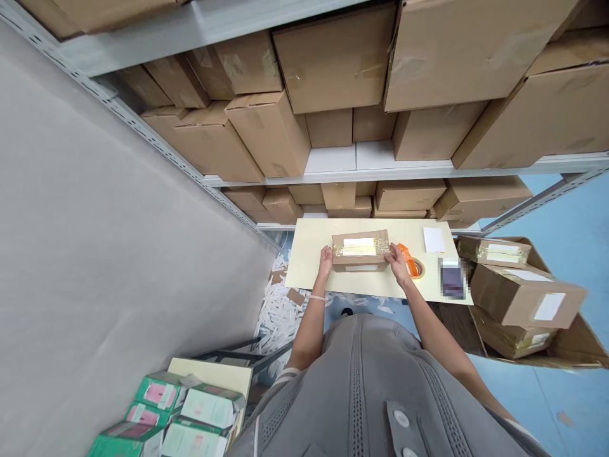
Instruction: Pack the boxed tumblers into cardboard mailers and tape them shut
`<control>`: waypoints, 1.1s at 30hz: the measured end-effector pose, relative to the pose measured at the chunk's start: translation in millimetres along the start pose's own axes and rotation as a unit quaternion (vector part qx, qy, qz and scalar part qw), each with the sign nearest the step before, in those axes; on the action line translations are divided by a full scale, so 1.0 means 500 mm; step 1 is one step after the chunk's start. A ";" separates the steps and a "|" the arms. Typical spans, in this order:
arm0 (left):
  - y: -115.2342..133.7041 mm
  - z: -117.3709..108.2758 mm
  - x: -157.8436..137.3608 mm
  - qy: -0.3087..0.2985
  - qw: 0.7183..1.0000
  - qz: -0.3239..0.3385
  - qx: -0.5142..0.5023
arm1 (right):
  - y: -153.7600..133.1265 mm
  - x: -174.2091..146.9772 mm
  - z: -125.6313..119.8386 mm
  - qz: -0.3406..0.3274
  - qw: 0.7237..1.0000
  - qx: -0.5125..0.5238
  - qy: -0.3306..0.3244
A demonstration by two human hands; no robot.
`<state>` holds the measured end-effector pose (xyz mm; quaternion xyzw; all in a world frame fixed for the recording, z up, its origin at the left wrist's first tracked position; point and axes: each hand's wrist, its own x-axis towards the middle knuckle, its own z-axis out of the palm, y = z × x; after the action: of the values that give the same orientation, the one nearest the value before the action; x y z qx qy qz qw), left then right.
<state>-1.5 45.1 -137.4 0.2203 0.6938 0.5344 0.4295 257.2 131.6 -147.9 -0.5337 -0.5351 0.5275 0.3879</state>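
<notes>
A small brown cardboard box rests on or just above the cream table; I cannot tell which. Clear tape and a white label cover its top, and another white label is on its near side. My left hand is closed on the box's left end. At the right end, my right hand grips it too. Right beside that hand lies an orange tape dispenser with a roll of yellowish tape. A white paper and a blurred dark device lie farther right on the table.
Metal shelving packed with brown boxes stands behind the table. At right, a large open carton holds taped, labelled boxes. White paper scraps litter the floor at left. Green-and-white boxes sit at lower left beside a grey wall.
</notes>
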 end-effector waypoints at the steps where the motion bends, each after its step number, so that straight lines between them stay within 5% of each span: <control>1: -0.001 -0.003 0.000 0.000 1.000 -0.007 0.001 | 0.004 -0.003 -0.004 0.004 1.000 0.003 -0.003; 8: -0.018 -0.030 -0.026 -0.026 0.997 -0.068 -0.009 | 0.053 -0.019 -0.030 0.086 0.995 0.033 -0.028; 13: -0.028 -0.010 -0.047 -0.069 0.993 -0.089 -0.023 | 0.064 -0.032 -0.017 0.057 0.994 -0.001 -0.092; 21: 0.008 -0.024 -0.055 -0.132 0.988 -0.012 -0.075 | 0.010 -0.024 -0.013 0.052 0.996 -0.039 -0.060; 29: 0.064 -0.046 -0.042 -0.036 0.997 0.047 -0.047 | -0.051 -0.011 -0.017 0.032 0.996 -0.081 0.031; 33: 0.073 -0.042 -0.041 -0.030 0.995 0.079 -0.048 | -0.066 -0.012 -0.015 0.000 0.989 -0.143 0.025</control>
<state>-13.8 30.1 -94.7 0.2694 0.6346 0.5925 0.4167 260.1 131.1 -113.7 -0.5965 -0.5954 0.4323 0.3207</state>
